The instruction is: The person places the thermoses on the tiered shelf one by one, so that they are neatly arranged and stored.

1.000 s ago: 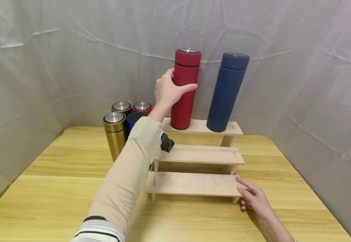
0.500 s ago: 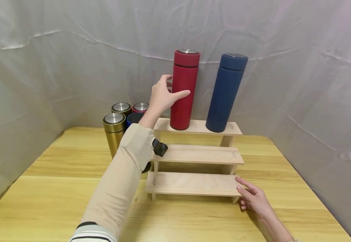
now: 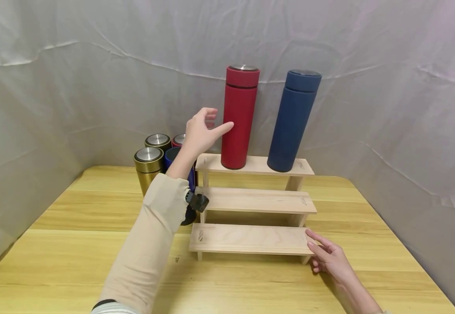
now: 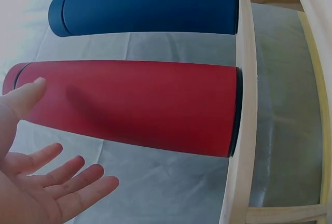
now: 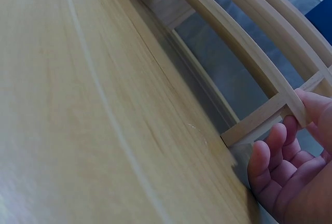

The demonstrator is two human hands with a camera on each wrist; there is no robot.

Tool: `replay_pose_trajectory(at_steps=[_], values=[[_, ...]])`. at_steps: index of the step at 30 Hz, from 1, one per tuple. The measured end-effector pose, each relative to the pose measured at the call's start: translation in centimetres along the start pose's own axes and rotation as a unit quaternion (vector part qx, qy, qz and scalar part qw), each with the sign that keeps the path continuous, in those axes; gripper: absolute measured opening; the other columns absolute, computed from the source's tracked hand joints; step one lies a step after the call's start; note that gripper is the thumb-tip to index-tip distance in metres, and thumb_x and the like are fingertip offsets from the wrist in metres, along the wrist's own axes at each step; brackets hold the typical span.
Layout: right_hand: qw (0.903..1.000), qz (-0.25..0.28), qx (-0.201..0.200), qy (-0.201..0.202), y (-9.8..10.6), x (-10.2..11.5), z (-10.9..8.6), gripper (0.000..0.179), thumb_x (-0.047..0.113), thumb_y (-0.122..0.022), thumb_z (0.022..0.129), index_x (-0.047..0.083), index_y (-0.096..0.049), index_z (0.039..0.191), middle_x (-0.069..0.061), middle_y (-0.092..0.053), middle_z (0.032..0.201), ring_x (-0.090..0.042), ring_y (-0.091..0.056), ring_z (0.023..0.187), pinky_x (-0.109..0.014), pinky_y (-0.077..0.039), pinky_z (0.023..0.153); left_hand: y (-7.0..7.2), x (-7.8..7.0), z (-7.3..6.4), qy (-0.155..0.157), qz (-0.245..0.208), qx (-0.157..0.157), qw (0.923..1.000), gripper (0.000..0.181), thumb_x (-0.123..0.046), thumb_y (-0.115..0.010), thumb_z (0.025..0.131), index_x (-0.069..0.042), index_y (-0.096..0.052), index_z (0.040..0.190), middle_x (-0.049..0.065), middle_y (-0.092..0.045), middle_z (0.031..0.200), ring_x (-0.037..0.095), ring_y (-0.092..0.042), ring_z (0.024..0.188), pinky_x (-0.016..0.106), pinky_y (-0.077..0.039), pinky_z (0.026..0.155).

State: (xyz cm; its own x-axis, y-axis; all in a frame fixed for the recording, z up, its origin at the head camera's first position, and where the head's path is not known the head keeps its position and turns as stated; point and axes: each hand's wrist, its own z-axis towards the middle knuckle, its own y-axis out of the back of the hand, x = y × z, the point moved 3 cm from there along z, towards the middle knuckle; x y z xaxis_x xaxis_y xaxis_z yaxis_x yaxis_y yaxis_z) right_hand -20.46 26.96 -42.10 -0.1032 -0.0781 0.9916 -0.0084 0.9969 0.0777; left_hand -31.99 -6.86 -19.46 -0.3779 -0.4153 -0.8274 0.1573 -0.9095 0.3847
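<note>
A red thermos (image 3: 241, 111) and a dark blue thermos (image 3: 294, 124) stand on the top step of a three-tier wooden shelf (image 3: 251, 238). My left hand (image 3: 199, 134) is just left of the red thermos, with fingers spread and loosely bent and the thumb overlapping its side in the head view. In the left wrist view, the palm and fingers hold nothing beside the red thermos (image 4: 150, 107). At the right end of the lowest step, my right hand (image 3: 331, 261) pinches the board. Its thumb lies on top and its fingers curl beneath the edge (image 5: 288, 102).
Left of the shelf stands a group of shorter thermoses, among them a gold one (image 3: 148, 168), a blue one (image 3: 171, 156) and a red-rimmed one (image 3: 178, 139), partly hidden by my left arm. Grey cloth (image 3: 106, 96) hangs behind the wooden table (image 3: 74, 244).
My left hand has let go of the red thermos and drawn away left and downward. The red thermos stays on the top step. My right hand has kept its place on the shelf.
</note>
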Motion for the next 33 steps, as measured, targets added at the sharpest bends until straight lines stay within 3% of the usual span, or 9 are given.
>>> replay_pose_trajectory(at_steps=[21,33], values=[[1.0,0.006,-0.002,0.003,0.2,-0.2,0.2,0.03,0.015,-0.057,0.088,0.044,-0.061,0.097,-0.002,-0.049,0.061,-0.008,-0.047,0.047,-0.022,-0.046,0.043,0.8,1.6,-3.1,-0.033,0.003,0.007,0.9994,0.035,-0.029,-0.061,0.085,-0.006,-0.058,0.111,0.008,-0.059,0.11,0.019,-0.055,0.097,0.031,-0.046,0.082],[1.0,0.001,0.004,0.004,0.2,-0.2,0.2,0.03,0.016,-0.057,0.088,0.045,-0.06,0.096,-0.002,-0.049,0.06,-0.008,-0.047,0.047,-0.021,-0.046,0.044,1.7,2.2,-5.7,-0.059,0.016,0.018,0.998,0.027,-0.024,-0.061,0.085,-0.006,-0.061,0.105,0.006,-0.062,0.101,0.017,-0.056,0.087,0.032,-0.047,0.074]])
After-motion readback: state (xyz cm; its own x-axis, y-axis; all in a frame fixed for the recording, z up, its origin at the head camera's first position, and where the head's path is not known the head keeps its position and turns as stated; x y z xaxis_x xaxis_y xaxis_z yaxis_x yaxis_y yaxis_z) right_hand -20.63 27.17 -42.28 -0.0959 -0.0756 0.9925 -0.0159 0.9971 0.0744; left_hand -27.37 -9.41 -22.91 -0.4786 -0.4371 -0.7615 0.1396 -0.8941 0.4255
